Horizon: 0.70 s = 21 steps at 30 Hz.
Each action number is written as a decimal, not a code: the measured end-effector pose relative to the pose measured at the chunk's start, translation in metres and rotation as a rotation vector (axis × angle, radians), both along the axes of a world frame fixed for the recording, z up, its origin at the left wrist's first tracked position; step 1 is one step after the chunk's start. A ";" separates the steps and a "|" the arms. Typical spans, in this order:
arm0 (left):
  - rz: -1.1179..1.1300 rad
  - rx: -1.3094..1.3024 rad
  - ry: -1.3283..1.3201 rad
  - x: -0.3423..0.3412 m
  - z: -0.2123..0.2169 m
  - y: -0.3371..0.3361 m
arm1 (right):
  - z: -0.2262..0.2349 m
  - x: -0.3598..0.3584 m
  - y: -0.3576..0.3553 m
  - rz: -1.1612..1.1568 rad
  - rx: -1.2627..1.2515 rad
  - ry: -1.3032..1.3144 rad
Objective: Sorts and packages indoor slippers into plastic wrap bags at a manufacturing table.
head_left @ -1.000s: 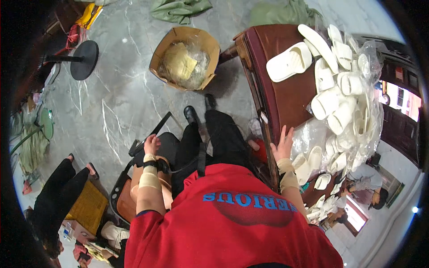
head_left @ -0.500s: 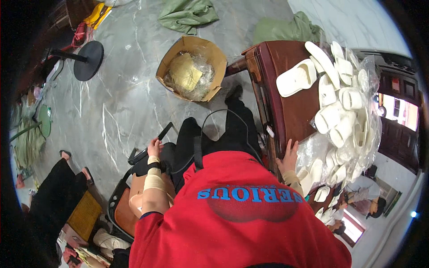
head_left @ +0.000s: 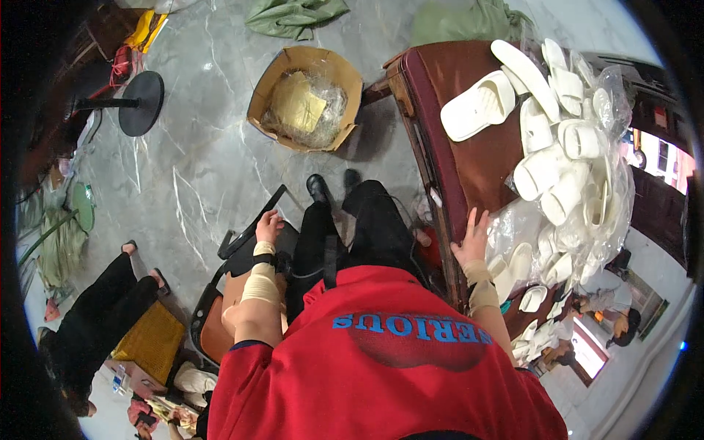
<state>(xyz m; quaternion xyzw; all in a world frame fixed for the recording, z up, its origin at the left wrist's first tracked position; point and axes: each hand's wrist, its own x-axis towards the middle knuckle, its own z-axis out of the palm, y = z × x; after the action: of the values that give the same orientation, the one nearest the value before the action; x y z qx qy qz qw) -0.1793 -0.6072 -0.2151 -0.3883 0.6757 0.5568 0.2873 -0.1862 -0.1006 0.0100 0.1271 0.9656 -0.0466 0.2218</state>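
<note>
I look down over my red shirt and black trousers. My left hand (head_left: 268,226) grips the black armrest (head_left: 253,227) of a chair beside my left leg. My right hand (head_left: 473,238) lies flat, fingers spread, on the near edge of a dark red-brown table (head_left: 469,158). Just right of that hand is clear plastic wrap (head_left: 513,227) under a heap of white slippers (head_left: 565,161). Both wrists wear tan wraps.
An open cardboard box (head_left: 306,99) with plastic-wrapped contents stands on the grey marble floor ahead. A black round stand base (head_left: 141,103) is at far left. A seated person's black-trousered legs (head_left: 103,308) and a yellow stool (head_left: 150,341) are at lower left. Green cloth (head_left: 293,15) lies at top.
My left hand has settled on the chair armrest. My right hand shifted along the table edge toward the plastic-wrapped slippers. My legs and the view moved a little.
</note>
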 end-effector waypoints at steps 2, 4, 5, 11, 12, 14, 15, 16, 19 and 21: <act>-0.007 0.064 0.073 -0.003 0.009 0.011 | 0.002 0.003 0.001 -0.027 -0.006 -0.011; -0.031 0.079 0.055 0.005 0.012 0.014 | 0.002 0.004 0.001 -0.044 -0.009 -0.005; -0.061 0.079 0.042 0.005 0.012 0.014 | 0.002 0.003 0.002 -0.053 -0.015 -0.003; -0.215 -0.096 -0.218 0.055 -0.015 -0.025 | 0.006 -0.003 0.000 -0.042 -0.017 -0.045; -0.211 -0.096 -0.188 0.049 -0.010 -0.019 | 0.009 0.000 0.001 -0.053 -0.006 -0.038; -0.183 -0.065 -0.137 0.044 0.001 -0.010 | 0.010 0.008 0.004 -0.100 -0.007 -0.029; -0.146 -0.041 -0.101 0.044 0.005 -0.008 | 0.008 0.008 0.006 -0.105 -0.020 0.001; -0.151 -0.013 -0.082 0.051 0.008 -0.012 | 0.008 0.008 0.003 -0.107 -0.006 0.016; -0.166 -0.036 -0.118 0.065 0.008 -0.006 | 0.003 0.010 0.008 -0.102 0.017 0.018; -0.179 -0.053 -0.119 0.082 0.003 -0.004 | 0.001 0.014 0.010 -0.088 0.006 0.011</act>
<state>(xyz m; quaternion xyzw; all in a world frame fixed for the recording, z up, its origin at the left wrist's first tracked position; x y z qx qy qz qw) -0.0976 -0.6111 -0.2120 -0.3660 0.7040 0.4869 0.3651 -0.1724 -0.0904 0.0110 0.1697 0.9605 -0.0541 0.2137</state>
